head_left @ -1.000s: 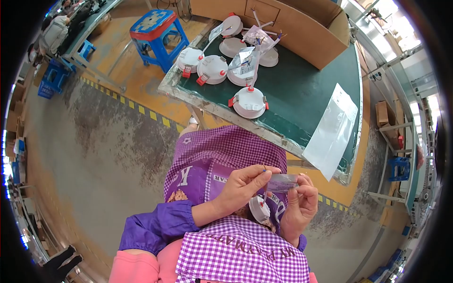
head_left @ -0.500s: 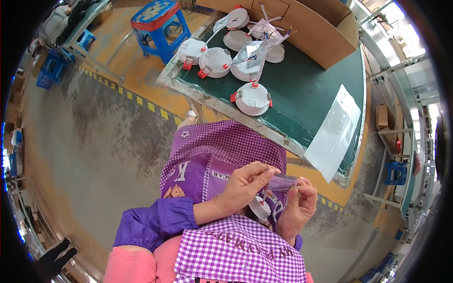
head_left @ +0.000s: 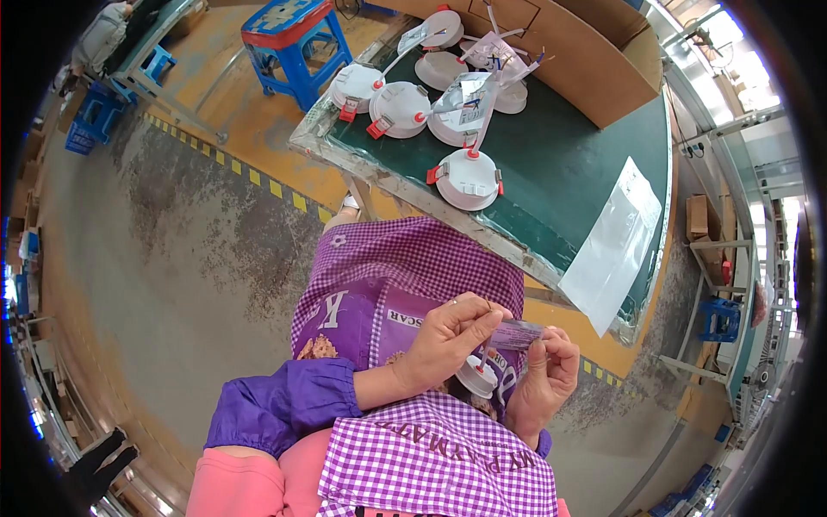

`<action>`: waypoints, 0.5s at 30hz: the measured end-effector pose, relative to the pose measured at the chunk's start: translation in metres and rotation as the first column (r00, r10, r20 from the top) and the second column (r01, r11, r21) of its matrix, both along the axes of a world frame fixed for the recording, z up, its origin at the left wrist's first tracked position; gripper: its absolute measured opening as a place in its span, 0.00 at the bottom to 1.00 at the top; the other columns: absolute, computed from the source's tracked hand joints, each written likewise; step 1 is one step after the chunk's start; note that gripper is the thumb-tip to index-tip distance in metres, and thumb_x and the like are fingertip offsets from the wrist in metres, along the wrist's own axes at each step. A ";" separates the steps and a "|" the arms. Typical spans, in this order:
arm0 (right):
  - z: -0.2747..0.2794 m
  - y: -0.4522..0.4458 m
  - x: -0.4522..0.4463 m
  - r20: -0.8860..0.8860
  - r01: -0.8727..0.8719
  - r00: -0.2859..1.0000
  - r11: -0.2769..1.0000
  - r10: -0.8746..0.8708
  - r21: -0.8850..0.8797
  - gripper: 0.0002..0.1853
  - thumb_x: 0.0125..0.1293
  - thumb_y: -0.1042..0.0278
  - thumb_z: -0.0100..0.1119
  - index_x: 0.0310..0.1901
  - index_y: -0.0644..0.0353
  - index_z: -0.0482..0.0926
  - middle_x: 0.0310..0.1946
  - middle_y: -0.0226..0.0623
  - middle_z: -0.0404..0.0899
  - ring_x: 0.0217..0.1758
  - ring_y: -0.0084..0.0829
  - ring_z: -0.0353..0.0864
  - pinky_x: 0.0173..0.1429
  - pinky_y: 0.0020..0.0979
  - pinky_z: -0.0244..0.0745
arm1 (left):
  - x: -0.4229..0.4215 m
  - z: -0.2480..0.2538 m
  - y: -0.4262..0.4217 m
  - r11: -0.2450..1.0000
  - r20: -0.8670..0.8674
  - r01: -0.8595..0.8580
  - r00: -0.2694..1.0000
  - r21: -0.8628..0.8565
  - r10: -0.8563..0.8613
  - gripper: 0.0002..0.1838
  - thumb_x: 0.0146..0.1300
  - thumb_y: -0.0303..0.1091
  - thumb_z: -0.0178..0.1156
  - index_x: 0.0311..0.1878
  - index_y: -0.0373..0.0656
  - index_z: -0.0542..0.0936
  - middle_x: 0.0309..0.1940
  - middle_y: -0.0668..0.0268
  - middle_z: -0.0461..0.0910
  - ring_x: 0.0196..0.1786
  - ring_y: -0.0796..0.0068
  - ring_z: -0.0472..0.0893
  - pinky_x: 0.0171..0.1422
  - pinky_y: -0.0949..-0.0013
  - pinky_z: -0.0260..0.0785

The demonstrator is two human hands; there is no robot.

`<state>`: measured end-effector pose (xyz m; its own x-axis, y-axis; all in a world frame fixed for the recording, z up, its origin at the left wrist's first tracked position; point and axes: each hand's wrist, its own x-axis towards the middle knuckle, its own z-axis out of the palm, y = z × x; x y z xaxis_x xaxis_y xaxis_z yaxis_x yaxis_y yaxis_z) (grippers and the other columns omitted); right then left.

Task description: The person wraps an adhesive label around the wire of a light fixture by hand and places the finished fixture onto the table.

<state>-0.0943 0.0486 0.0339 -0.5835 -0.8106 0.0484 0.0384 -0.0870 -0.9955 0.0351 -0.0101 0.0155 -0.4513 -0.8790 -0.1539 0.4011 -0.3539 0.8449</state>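
Observation:
Above my lap, my left hand (head_left: pixel 450 339) pinches the wire end of a round white lamp (head_left: pixel 476 376), which hangs below the fingers. My right hand (head_left: pixel 546 376) is closed on the right edge of a small printed plastic bag (head_left: pixel 515 334), stretched between the two hands. The bag's left end lies at my left fingertips. On the green table ahead, one white lamp with red clips (head_left: pixel 468 180) lies near the front edge. Several more lamps (head_left: pixel 399 110) are grouped behind it, some with small bags on their wires.
A large cardboard box (head_left: pixel 594 73) stands at the back of the green table (head_left: pixel 560 181). A white plastic sheet (head_left: pixel 613 246) overhangs its right front edge. A blue and red stool (head_left: pixel 293 52) is beyond the left corner. Another person's dark-clad legs (head_left: pixel 102 461) show at lower left.
The view has shifted slightly, so the table items appear a little further right. The small bag has tilted between my hands, and the hanging lamp has swung a little. Both hands keep their hold.

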 end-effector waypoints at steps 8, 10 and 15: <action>0.000 -0.001 -0.002 -0.014 -0.002 1.000 1.000 0.002 -0.010 0.07 0.58 0.83 0.61 0.34 0.62 0.73 0.37 0.35 0.74 0.45 0.26 0.70 0.54 0.28 0.65 | 0.001 0.004 -0.001 1.000 0.028 0.006 1.000 -0.014 -0.005 0.11 0.70 0.32 0.52 0.46 0.37 0.79 0.36 0.71 0.74 0.35 0.87 0.75 0.39 0.82 0.70; 0.000 -0.001 -0.002 -0.010 -0.001 1.000 1.000 0.001 -0.011 0.07 0.58 0.83 0.61 0.34 0.62 0.73 0.37 0.36 0.74 0.45 0.26 0.70 0.54 0.28 0.65 | 0.000 0.004 0.000 1.000 0.025 0.000 1.000 -0.016 0.000 0.11 0.70 0.33 0.52 0.46 0.37 0.79 0.36 0.72 0.74 0.35 0.88 0.74 0.39 0.83 0.69; 0.000 -0.001 -0.002 -0.013 0.007 1.000 1.000 -0.007 -0.001 0.07 0.58 0.84 0.60 0.33 0.62 0.72 0.36 0.35 0.74 0.44 0.26 0.70 0.52 0.27 0.66 | 0.000 0.003 0.000 0.999 0.044 0.002 0.999 -0.052 0.000 0.10 0.70 0.33 0.52 0.46 0.38 0.79 0.37 0.72 0.75 0.36 0.88 0.74 0.39 0.83 0.68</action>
<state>-0.0967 0.0471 0.0341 -0.5885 -0.8065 0.0571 0.0247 -0.0885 -0.9958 0.0348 -0.0099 0.0185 -0.4459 -0.8859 -0.1279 0.3625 -0.3093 0.8792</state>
